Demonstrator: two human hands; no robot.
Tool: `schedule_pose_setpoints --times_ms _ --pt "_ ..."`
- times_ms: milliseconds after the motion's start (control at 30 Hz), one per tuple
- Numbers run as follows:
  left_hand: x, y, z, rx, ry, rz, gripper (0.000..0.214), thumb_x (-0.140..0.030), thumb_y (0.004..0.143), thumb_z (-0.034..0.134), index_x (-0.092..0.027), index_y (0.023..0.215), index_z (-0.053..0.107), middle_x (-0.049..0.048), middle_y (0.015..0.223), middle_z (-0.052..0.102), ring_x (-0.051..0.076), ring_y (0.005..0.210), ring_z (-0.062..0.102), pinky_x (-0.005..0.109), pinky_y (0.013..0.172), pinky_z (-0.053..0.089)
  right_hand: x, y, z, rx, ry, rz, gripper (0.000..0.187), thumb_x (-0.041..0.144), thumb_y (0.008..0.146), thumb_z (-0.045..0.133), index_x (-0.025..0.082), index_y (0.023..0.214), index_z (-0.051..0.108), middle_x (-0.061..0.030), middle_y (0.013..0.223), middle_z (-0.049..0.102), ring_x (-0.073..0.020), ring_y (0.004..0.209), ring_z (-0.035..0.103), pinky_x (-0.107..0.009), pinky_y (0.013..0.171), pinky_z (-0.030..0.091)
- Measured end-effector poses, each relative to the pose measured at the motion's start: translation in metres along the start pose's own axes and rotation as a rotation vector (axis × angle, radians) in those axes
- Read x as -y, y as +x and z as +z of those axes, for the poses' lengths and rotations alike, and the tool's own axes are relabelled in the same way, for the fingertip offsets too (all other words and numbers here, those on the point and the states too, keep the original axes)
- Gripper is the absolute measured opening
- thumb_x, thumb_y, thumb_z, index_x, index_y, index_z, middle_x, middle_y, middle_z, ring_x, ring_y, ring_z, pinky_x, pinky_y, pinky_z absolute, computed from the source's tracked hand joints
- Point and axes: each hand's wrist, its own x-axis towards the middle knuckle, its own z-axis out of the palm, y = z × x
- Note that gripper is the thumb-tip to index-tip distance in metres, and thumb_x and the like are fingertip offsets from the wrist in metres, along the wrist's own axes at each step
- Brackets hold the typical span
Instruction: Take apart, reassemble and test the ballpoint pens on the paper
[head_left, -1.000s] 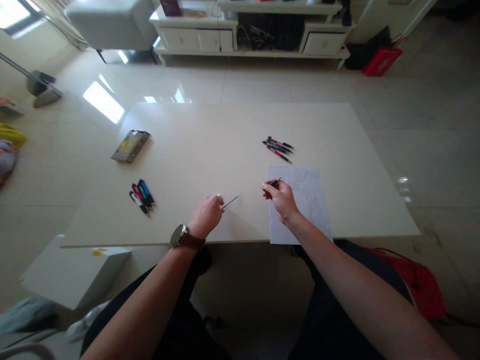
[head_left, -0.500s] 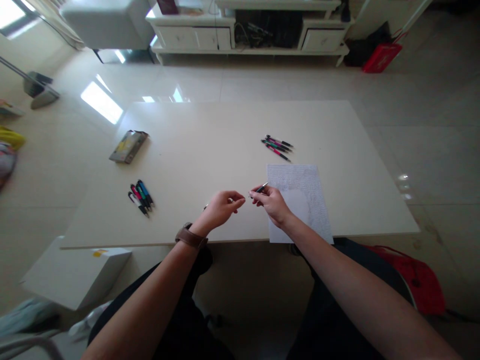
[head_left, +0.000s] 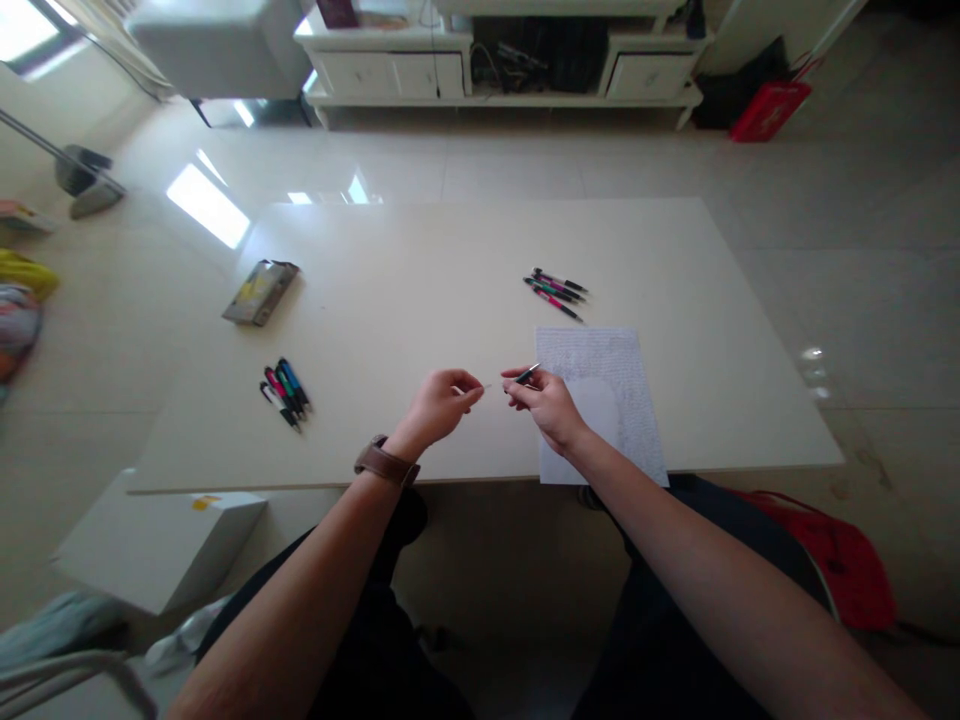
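My right hand point(head_left: 551, 405) is closed around a dark pen point(head_left: 527, 374), its silvery tip slanting up to the right. Just left of it, my left hand point(head_left: 444, 408) pinches a tiny thin pale piece point(head_left: 487, 386), too small to name, which points toward the pen's near end. A small gap separates the two hands above the table. Under my right wrist lies a sheet of paper point(head_left: 600, 350) covered with lines of writing, with a blank rounded patch in it.
Several pens point(head_left: 556, 290) lie beyond the paper, and several more pens point(head_left: 286, 392) lie at the left. Behind those rests a grey and yellow box point(head_left: 261, 292). The white table's point(head_left: 420, 270) near edge runs just before my knees. A white box point(head_left: 161, 540) stands below its left corner.
My left hand has shifted slightly up and left, and the thin pale piece now shows beyond its fingertips. My right hand keeps the pen nearly in place.
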Motion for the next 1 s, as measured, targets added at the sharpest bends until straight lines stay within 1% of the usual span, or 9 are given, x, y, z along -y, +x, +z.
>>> schedule_pose_setpoints --times_ms 100,167,267,433,500,600,700,800,1000 --pt "0.010 0.005 -0.013 -0.211 0.316 0.018 0.017 -0.033 0.081 0.066 -0.019 0.081 0.076 0.0073 0.080 0.075 0.019 0.072 0.065 0.029 0.066 0.047 0.001 0.001 -0.003 -0.043 0.028 -0.019 0.035 0.036 0.064 0.082 0.021 0.087 0.060 0.0034 0.070 0.063 -0.0129 0.062 0.060 -0.028 0.062 0.046" --pt "0.019 0.007 -0.017 -0.274 0.439 0.015 0.017 -0.032 0.082 0.065 -0.021 0.081 0.078 0.0079 0.084 0.077 0.021 0.078 0.067 0.031 0.069 0.047 0.002 0.001 -0.004 -0.026 0.026 -0.016 0.034 0.039 0.066 0.080 0.021 0.083 0.056 0.0021 0.073 0.065 -0.0133 0.063 0.062 -0.028 0.062 0.046" --pt "0.028 0.009 -0.016 -0.279 0.513 0.002 0.019 -0.032 0.084 0.063 -0.022 0.083 0.079 0.0086 0.089 0.078 0.023 0.083 0.069 0.032 0.070 0.047 0.002 0.002 -0.004 -0.008 0.003 0.003 0.032 0.046 0.071 0.074 0.021 0.079 0.057 -0.0015 0.080 0.068 -0.0141 0.068 0.064 -0.028 0.063 0.047" --pt "0.024 0.011 -0.011 -0.294 0.485 0.054 0.022 -0.032 0.087 0.061 -0.020 0.097 0.077 0.0086 0.094 0.077 0.021 0.083 0.067 0.032 0.076 0.049 0.000 0.003 -0.006 -0.024 -0.062 -0.044 0.025 0.042 0.072 0.074 0.020 0.075 0.062 0.0022 0.063 0.059 -0.0124 0.059 0.054 -0.027 0.057 0.045" --pt "0.017 0.010 -0.010 -0.232 0.330 0.064 0.026 -0.031 0.087 0.060 -0.017 0.104 0.075 0.0087 0.097 0.076 0.017 0.074 0.066 0.030 0.070 0.049 0.000 0.002 -0.006 -0.002 -0.088 -0.048 0.019 0.037 0.073 0.073 0.020 0.076 0.065 0.0022 0.061 0.059 -0.0126 0.057 0.054 -0.027 0.056 0.045" --pt "0.005 0.005 -0.007 0.013 0.004 0.102 0.036 -0.033 0.084 0.064 -0.016 0.116 0.068 0.0099 0.109 0.074 0.013 0.070 0.066 0.027 0.064 0.050 0.001 -0.001 -0.004 0.060 -0.134 -0.026 0.013 0.033 0.077 0.068 0.020 0.080 0.068 0.0002 0.062 0.062 -0.0141 0.059 0.058 -0.029 0.058 0.048" --pt "-0.003 -0.002 -0.002 0.200 -0.094 0.168 0.035 -0.035 0.081 0.070 -0.015 0.109 0.069 0.0089 0.100 0.075 0.014 0.073 0.067 0.025 0.064 0.051 0.001 -0.003 0.000 0.120 -0.124 -0.036 0.015 0.034 0.077 0.072 0.020 0.080 0.066 -0.0017 0.068 0.067 -0.0149 0.062 0.063 -0.030 0.061 0.051" --pt "-0.003 -0.005 0.000 0.177 -0.063 0.199 0.023 -0.035 0.082 0.070 -0.016 0.094 0.071 0.0047 0.076 0.073 0.014 0.066 0.066 0.025 0.061 0.050 -0.002 -0.003 0.003 0.116 -0.069 -0.035 0.027 0.042 0.074 0.078 0.021 0.079 0.061 -0.0022 0.072 0.069 -0.0154 0.061 0.065 -0.030 0.060 0.053" --pt "-0.003 -0.009 -0.006 0.068 -0.019 0.188 0.022 -0.033 0.079 0.073 -0.015 0.092 0.076 0.0038 0.069 0.073 0.015 0.063 0.065 0.027 0.062 0.049 -0.007 0.002 0.002 0.155 -0.211 0.005 0.053 0.066 0.084 0.058 0.020 0.059 0.058 -0.0018 0.049 0.058 -0.0113 0.043 0.050 -0.026 0.044 0.038"
